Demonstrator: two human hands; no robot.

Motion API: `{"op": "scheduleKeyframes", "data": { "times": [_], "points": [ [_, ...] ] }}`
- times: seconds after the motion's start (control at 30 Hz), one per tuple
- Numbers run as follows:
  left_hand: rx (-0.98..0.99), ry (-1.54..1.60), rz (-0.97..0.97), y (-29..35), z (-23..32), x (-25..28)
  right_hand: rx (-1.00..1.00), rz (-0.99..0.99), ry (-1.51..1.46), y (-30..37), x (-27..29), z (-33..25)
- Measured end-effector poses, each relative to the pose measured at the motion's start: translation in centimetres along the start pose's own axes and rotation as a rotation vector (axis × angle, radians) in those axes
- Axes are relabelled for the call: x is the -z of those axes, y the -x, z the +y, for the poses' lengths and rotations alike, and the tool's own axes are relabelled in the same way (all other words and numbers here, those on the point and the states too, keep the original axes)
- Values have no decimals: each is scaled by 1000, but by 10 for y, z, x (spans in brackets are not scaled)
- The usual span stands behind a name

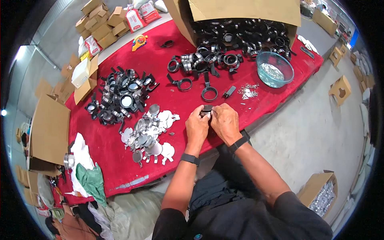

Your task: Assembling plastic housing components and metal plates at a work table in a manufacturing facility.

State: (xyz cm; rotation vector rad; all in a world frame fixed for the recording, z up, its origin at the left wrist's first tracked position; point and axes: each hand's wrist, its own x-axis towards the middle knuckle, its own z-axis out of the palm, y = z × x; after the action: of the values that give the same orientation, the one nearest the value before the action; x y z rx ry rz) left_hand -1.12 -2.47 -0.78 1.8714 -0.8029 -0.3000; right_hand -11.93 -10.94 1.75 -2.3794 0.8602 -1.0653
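Note:
Close to the table's front edge, my left hand (196,126) and my right hand (226,122) are closed together around a small dark part (207,108). Fingers cover most of it, so its full shape is hidden. Just beyond them lies a black ring with a handle (209,99), with a second handled ring (185,84) to its left. A small black lever piece (229,92) rests beyond my right hand, beside a heap of tiny silvery pieces (249,92). Left of my left hand spreads a pile of grey metal discs with tabs (155,148).
Dark ring assemblies (127,101) are heaped at the left of the red-covered table (120,156). More rings fill a large cardboard box (244,10) at the back. A clear bowl (290,72) of small metal pieces stands at the right; a tape measure (139,42) lies far left.

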Motion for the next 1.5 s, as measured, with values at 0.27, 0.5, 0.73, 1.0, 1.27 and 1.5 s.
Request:
{"op": "scheduleKeyframes", "data": {
  "times": [0.27, 0.5, 0.73, 1.0, 1.27, 1.5],
  "points": [
    [36, -59, -59, 2, 10, 3, 5, -80, 24, 5, 4, 0],
    [79, -4, -82, 4, 2, 21, -203, -177, -82, -21, -3, 10],
    [30, -102, -135, 7, 7, 33, -638, -598, -309, -45, -20, 24],
    [-288, -384, -128, 35, 27, 25, -534, -497, -218, -38, -27, 18],
    [-309, -343, -115, 30, 20, 39, -231, 34, -43, -56, 49, 96],
    [-300, -345, -125, 26, 26, 35, -143, 84, 239, -86, 79, 224]
  ]
}}
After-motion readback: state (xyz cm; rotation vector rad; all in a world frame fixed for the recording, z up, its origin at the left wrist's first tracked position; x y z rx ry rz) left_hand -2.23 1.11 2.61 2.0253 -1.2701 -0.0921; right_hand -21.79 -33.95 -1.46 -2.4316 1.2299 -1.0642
